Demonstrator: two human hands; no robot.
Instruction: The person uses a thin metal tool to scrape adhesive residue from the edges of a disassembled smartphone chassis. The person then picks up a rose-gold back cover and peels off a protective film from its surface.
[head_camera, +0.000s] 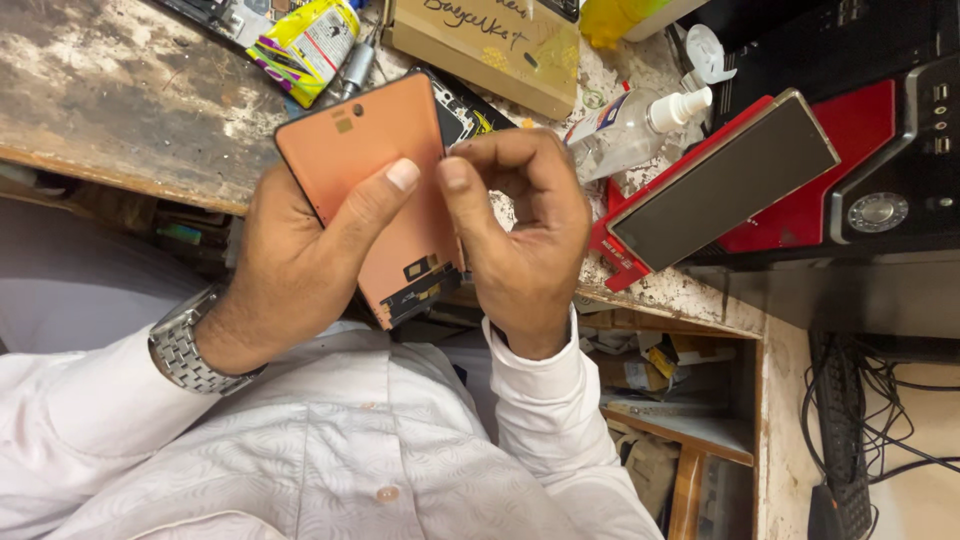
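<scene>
Worn, stained wood makes the worktop (120, 90), which fills the upper left of the frame. A red box (800, 200) with a dark flat panel (725, 185) on it sits at the right. A clear spray bottle (630, 130) lies near the middle top.

In the middle of the frame is the orange phone panel (385, 190). Its long side runs from the upper left down to the lower right. The left hand (290, 260) is under it and wraps around it, with the thumb pressed on the orange face. The right hand (520, 230) is just beside it on the right, fingers curled in, thumb and fingertip pinching the panel's right edge.
</scene>
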